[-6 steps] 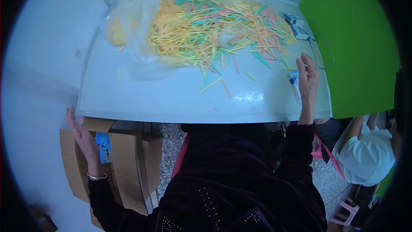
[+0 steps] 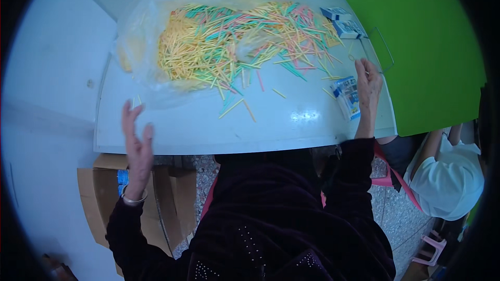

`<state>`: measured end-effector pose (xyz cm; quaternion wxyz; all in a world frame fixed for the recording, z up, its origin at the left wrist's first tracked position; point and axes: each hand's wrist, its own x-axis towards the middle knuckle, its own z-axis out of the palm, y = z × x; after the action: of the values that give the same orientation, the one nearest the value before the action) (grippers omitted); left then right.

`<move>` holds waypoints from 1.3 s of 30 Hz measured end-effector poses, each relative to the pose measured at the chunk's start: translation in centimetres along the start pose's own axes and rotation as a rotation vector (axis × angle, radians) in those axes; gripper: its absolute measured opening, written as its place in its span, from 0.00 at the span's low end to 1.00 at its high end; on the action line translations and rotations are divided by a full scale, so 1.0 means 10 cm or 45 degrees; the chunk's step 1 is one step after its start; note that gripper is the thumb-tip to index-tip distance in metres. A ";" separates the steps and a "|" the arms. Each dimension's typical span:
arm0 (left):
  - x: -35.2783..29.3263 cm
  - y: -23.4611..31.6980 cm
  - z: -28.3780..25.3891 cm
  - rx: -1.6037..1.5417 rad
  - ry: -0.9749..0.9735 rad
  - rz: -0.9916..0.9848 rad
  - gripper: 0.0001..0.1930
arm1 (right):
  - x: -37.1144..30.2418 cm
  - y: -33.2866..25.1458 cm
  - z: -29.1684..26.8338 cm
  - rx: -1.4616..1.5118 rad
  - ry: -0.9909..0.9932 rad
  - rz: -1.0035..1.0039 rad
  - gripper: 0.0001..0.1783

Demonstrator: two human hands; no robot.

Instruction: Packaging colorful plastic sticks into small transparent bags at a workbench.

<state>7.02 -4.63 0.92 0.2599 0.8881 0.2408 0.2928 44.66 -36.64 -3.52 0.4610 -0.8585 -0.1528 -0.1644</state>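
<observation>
My left hand [image 2: 138, 148] is raised over the table's front left edge, slightly blurred, fingers spread and holding nothing visible. At the right side of the table, my right hand [image 2: 369, 88] has its fingers curled together. Whatever they may pinch is too small to make out. A blue-and-white packet [image 2: 346, 98] lies on the table beside it, partly behind the hand. Farther back spreads a pile of thin pastel sticks [image 2: 208, 39] in yellow, green and pink. It lies on and in a large clear plastic bag [image 2: 143, 26].
Small blue-and-white boxes [image 2: 348, 28] stand at the back right, near a green panel [image 2: 416, 52] with a wire handle. Stray sticks lie on the white table [image 2: 271, 132]. Below left is an open cardboard box [image 2: 91, 198] containing blue packets. Another person [image 2: 445, 177] sits at right.
My left hand has moved right and up from above the cardboard box to the table's edge. More of the packet beside my right hand shows. The whole view has shifted slightly.
</observation>
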 end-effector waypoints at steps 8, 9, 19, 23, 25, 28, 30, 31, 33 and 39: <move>0.52 1.26 1.89 -0.240 -0.537 0.611 0.19 | -0.04 -0.24 0.00 0.794 0.175 0.152 0.18; 0.57 1.40 2.15 -0.273 -0.517 0.677 0.21 | -0.07 -0.22 -0.04 0.797 0.184 0.158 0.18; 0.84 2.05 3.49 -0.018 -0.673 0.675 0.31 | -0.06 0.42 -0.21 1.072 0.442 0.390 0.14; 0.91 1.95 3.51 -0.150 -0.587 0.607 0.22 | -0.01 0.43 -0.18 1.075 0.400 0.437 0.14; 0.98 1.92 3.43 -0.312 -0.569 0.557 0.18 | -0.02 0.38 -0.16 1.044 0.310 0.410 0.14; 1.10 1.82 3.25 -0.574 -0.578 0.430 0.12 | -0.06 0.24 -0.14 0.973 0.055 0.434 0.14; 1.15 1.73 3.09 -0.669 -0.601 0.358 0.10 | -0.11 0.18 -0.12 0.936 -0.112 0.477 0.14; 1.15 1.68 3.00 -0.773 -0.678 0.241 0.09 | -0.14 0.18 -0.09 0.877 -0.228 0.405 0.13; 1.10 1.58 2.84 -0.868 -0.734 0.123 0.09 | -0.20 0.12 -0.01 0.827 -0.355 0.318 0.12; 0.97 1.25 2.54 -1.082 -0.677 -0.079 0.08 | -0.39 -0.16 0.24 0.763 -0.659 0.242 0.10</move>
<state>33.78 -16.55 -5.30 0.6597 0.7400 0.0518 0.1208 40.83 -34.16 -5.21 0.6503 -0.7094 -0.2250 0.1523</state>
